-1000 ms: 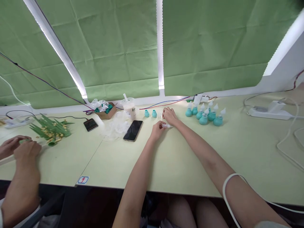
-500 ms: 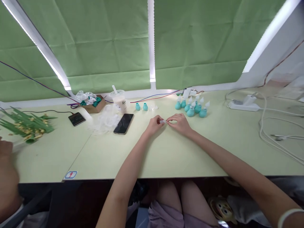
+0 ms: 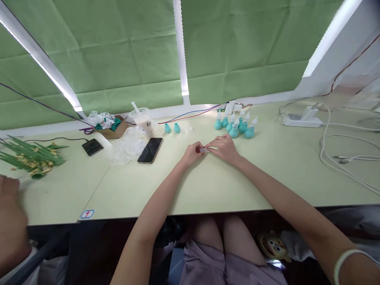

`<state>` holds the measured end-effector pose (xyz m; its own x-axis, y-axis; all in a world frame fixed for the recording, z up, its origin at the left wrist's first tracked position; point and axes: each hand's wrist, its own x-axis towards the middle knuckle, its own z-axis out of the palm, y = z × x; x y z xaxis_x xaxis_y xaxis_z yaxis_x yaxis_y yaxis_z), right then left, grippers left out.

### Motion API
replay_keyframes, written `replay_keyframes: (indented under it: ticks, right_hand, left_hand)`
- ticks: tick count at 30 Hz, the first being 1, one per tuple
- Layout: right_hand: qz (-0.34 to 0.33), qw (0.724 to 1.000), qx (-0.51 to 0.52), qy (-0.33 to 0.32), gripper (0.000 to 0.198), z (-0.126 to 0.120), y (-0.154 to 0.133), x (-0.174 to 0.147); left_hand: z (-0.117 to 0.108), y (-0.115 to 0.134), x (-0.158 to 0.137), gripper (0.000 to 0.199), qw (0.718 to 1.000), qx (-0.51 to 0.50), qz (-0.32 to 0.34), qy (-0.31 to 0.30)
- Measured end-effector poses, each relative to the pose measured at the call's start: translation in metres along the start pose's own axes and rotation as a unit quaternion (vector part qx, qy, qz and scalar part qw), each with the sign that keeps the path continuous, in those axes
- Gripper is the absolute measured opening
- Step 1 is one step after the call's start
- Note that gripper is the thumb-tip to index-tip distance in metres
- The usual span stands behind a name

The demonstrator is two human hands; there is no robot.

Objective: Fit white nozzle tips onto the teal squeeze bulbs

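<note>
Pinched between both hands, just above the table, is a small translucent white plastic piece (image 3: pixel 203 150); its exact kind is too small to make out. My left hand (image 3: pixel 191 153) grips its left end with thumb and curled fingers. From the right, the thumb and fingertips of my right hand (image 3: pixel 223 148) close on its other end. Beyond the right hand stand several turquoise bulbs with clear pointed tips (image 3: pixel 233 130). Two turquoise bulbs without tips (image 3: pixel 177 128) stand farther back on the left, with small clear pieces (image 3: pixel 187 128) lying beside them.
A phone (image 3: pixel 150 150), crumpled clear plastic bags (image 3: pixel 127 146), a drink cup with straw (image 3: pixel 144 121) and a cardboard box of scraps (image 3: pixel 116 130) are left of my hands. Green stems (image 3: pixel 32 156) lie near another person's arm (image 3: pixel 12 217). A power strip (image 3: pixel 301 121) with white cables is at right.
The view has shifted slightly, so the table things sit a little higher and farther left. Both hands keep hold of the small translucent piece, with the fingers slightly moved.
</note>
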<state>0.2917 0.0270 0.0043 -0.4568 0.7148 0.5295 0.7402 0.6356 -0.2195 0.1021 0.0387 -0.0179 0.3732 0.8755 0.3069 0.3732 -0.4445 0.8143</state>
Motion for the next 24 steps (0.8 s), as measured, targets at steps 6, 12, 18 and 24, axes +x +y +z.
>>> replay_keyframes:
  ticks: [6,12,18,24]
  right_hand:
    - [-0.022,1.000,-0.010,-0.003,0.023,0.001,0.004,0.001]
    - [0.012,0.999,0.016,0.025,0.026,0.005,0.005,0.001]
    - [0.084,0.991,0.065,0.087,0.030,0.008,-0.005,0.001]
    - [0.069,0.989,0.053,0.122,0.025,0.004,-0.009,0.002]
  left_hand:
    - [0.001,-0.002,0.002,0.013,1.000,-0.016,-0.013,0.013]
    - [0.003,0.003,0.003,0.016,0.999,-0.040,-0.002,0.023]
    - [0.004,0.017,0.001,0.015,0.996,-0.020,0.024,0.085]
    - [0.006,0.024,-0.001,0.015,0.992,-0.009,0.057,0.110]
